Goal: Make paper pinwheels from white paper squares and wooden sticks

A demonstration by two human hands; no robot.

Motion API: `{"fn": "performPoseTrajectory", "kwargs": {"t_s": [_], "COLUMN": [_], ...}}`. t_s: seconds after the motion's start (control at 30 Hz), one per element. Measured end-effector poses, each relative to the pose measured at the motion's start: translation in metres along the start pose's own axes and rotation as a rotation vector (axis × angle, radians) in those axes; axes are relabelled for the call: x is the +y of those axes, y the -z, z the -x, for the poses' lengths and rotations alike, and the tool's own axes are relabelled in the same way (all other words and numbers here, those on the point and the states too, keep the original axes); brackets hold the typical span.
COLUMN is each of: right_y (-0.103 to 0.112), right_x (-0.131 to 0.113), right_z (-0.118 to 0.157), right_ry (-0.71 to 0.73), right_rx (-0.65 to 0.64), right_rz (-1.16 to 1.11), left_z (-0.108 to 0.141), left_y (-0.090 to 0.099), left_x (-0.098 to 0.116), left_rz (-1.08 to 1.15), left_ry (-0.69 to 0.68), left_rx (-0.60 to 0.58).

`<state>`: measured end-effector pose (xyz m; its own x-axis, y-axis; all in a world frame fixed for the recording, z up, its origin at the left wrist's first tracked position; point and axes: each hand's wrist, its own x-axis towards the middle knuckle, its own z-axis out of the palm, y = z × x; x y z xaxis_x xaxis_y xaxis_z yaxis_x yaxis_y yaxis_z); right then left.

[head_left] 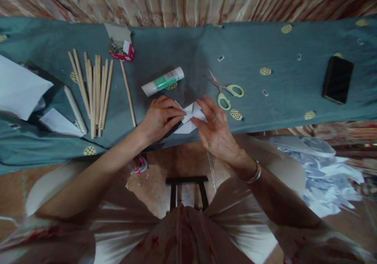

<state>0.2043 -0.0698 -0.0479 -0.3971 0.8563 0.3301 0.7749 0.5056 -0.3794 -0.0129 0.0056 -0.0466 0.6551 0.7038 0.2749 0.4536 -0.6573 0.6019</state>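
Note:
A small piece of folded white paper (pixel 188 127) lies at the table's near edge between my hands, its flaps crossing toward the centre like a pinwheel. My left hand (pixel 160 118) pinches its left side, thumb and fingers together. From the right, my right hand (pixel 214 128) grips the other side, with the thumb near the middle and the fingers over the far edge. Just beyond the paper lies a glue stick (pixel 163 81) with a green label. Scissors (pixel 225 90) with light green handles rest, blades apart, to the right of it.
Several wooden sticks (pixel 93 95) lie at left, with a lone stick (pixel 128 93) nearer my hand. Behind them stands an open red box (pixel 121 50) of small metal pins. White paper sheets (pixel 20 85) cover the far left. A phone (pixel 337 79) lies right; a bag of paper scraps (pixel 326 173) sits below.

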Motion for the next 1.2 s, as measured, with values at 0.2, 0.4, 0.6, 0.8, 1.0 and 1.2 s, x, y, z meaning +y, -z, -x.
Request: {"fn": "performPoseTrajectory", "kwargs": {"t_s": [0.2, 0.4, 0.6, 0.8, 1.0, 1.2], "right_y": [0.0016, 0.0026, 0.0027, 0.0033, 0.0041, 0.0043], "right_x": [0.0010, 0.0034, 0.0014, 0.0006, -0.0006, -0.0010], "right_z": [-0.0006, -0.0010, -0.0006, -0.0010, -0.0017, -0.0015], "right_ry": [0.011, 0.037, 0.044, 0.017, -0.002, -0.017], "right_rx": [-0.009, 0.007, 0.041, 0.027, 0.018, -0.016], "right_rz": [0.013, 0.003, 0.023, -0.028, -0.050, -0.076], "left_z": [-0.0025, -0.0035, -0.0055, -0.0070, -0.0076, -0.0078], "left_y": [-0.0004, -0.0006, 0.0005, 0.0013, -0.0004, -0.0013], "left_x": [0.0017, 0.0023, 0.0058, 0.0067, 0.0057, 0.0039], "left_rz": [-0.036, -0.053, -0.061, -0.060, -0.070, -0.037], "left_ry": [0.040, 0.051, 0.093, 0.095, 0.090, 0.090], "left_rx": [-0.028, -0.029, -0.044, -0.033, -0.023, -0.024]}}
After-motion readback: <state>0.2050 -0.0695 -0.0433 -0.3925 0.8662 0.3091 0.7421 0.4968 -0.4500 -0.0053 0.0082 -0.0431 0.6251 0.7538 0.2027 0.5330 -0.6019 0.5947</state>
